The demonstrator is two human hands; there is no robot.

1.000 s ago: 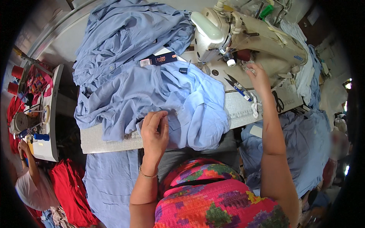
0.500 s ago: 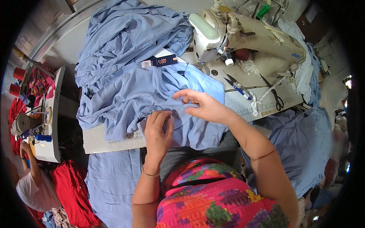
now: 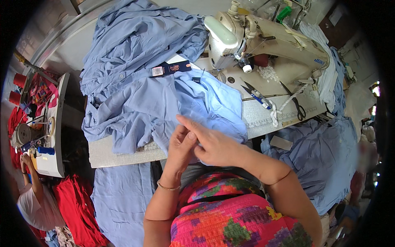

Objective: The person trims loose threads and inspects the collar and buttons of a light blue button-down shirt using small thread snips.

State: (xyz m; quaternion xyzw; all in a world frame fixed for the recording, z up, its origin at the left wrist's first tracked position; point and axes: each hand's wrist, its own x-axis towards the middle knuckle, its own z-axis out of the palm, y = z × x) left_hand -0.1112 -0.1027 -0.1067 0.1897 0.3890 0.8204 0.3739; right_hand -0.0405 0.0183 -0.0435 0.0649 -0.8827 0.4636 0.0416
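Note:
A light blue shirt (image 3: 154, 101) lies rumpled on the sewing table, its paler inner side turned up toward the right. At the shirt's near edge my two hands meet. My left hand (image 3: 180, 147) is closed, thumb up and fingers curled behind the right one. Over it lies my right hand (image 3: 212, 144), index finger stretched along the cloth's edge and the other fingers folded in. Whatever sits between the fingertips is hidden. A dark hang tag (image 3: 176, 68) rests on the shirt just beyond.
A sewing machine (image 3: 284, 39) stands at the far right. Before it lie blue-handled thread snips (image 3: 259, 99), black scissors (image 3: 297, 106), a knotted white cord (image 3: 276, 113) and a heap of white buttons (image 3: 268, 73). More blue garments (image 3: 310, 158) hang at the right. Another person (image 3: 41, 201) works at the left.
My hands have come together and moved slightly nearer to me. The right one now overlaps the left, and the shirt's middle has flattened, with its near right part drawn back.

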